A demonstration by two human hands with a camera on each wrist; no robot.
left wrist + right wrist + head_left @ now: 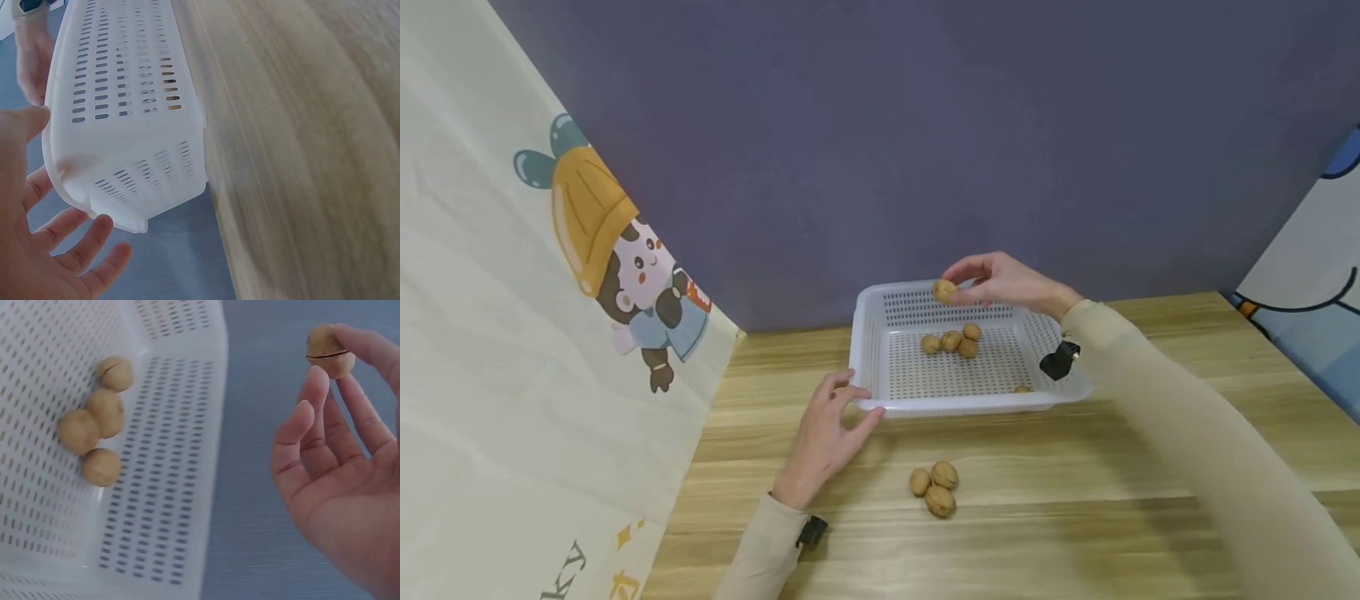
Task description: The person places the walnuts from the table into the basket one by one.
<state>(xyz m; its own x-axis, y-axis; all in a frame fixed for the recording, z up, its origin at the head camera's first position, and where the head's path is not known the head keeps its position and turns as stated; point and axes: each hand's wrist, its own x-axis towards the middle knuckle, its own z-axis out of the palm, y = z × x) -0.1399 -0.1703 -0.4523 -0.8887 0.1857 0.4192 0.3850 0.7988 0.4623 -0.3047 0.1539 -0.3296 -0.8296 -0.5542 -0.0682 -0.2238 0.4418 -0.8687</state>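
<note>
A white perforated plastic basket (pixel 868 350) sits on the wooden table with several walnuts (pixel 951 340) inside. My right hand (pixel 1000 282) hovers over the basket's far rim and pinches one walnut (pixel 944 290) at the fingertips; the right wrist view shows that walnut (pixel 329 350) held above the basket (pixel 187 425) and the walnuts (pixel 94 425) lying in it. My left hand (pixel 831 425) rests open against the basket's near left corner; in the left wrist view its fingers (pixel 69 250) spread beside the basket wall (pixel 125 125).
Three walnuts (pixel 936 487) lie on the table (pixel 1075 467) in front of the basket. A purple wall stands behind. A cartoon-printed cloth (pixel 550 333) hangs at the left, another panel (pixel 1315 275) at the right.
</note>
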